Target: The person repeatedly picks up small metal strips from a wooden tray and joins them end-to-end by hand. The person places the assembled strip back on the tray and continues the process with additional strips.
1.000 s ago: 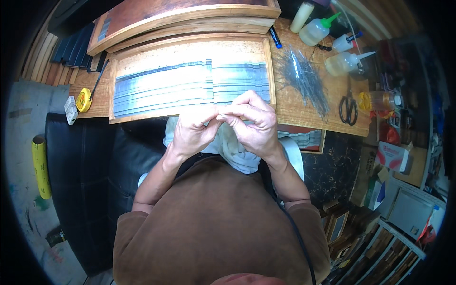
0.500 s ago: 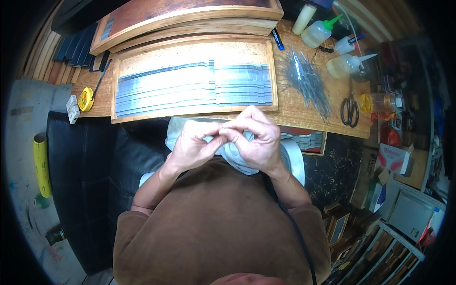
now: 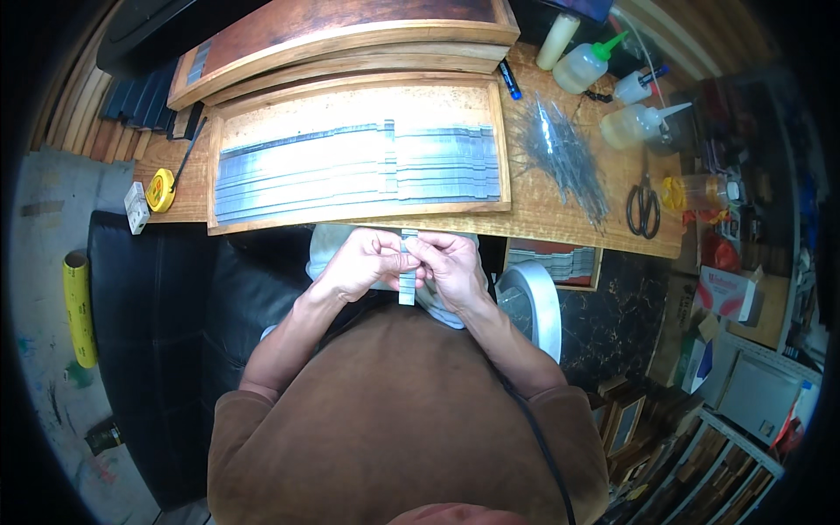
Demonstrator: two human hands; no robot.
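Note:
In front of my chest, just off the table's near edge, a short narrow grey strip with cross lines (image 3: 407,294) stands lengthwise between my hands. My left hand (image 3: 360,264) pinches it from the left with thumb and fingers. From the right, my right hand (image 3: 452,269) grips the same strip, its fingertips meeting the left ones and covering the middle. Beyond them a shallow wooden tray (image 3: 359,219) holds rows of thin grey strips (image 3: 302,175). To the tray's right lies a loose pile of thin dark grey slivers (image 3: 567,162).
Scissors (image 3: 643,210) and squeeze bottles (image 3: 582,68) are at the table's right. A yellow tape measure (image 3: 161,190) lies at the left edge. Stacked wooden frames (image 3: 359,61) stand behind the tray. Below the table edge, a second tray (image 3: 598,267) is beside a white stool (image 3: 544,306).
Both hands have come down toward my body, away from the tray. The strip now shows between them, where earlier the fingertips met with nothing clearly visible.

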